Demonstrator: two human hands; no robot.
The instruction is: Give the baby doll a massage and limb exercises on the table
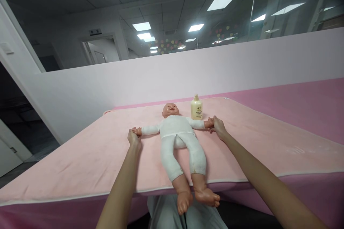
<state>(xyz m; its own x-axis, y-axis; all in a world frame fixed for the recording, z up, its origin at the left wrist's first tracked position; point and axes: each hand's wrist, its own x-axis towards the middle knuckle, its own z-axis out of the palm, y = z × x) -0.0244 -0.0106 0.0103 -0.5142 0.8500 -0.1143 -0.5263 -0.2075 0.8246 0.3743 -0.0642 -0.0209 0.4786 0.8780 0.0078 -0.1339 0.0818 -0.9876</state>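
Both hands of a white-bodied doll [176,127] are grasped in the head view, one by the left hand [134,139], the other by the right hand [219,128], as it lies face up on a peach towel [88,154], near a yellow pump bottle [196,109].

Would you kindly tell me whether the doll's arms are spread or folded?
Spread: the doll's arms reach sideways, their ends in the person's left hand and right hand.
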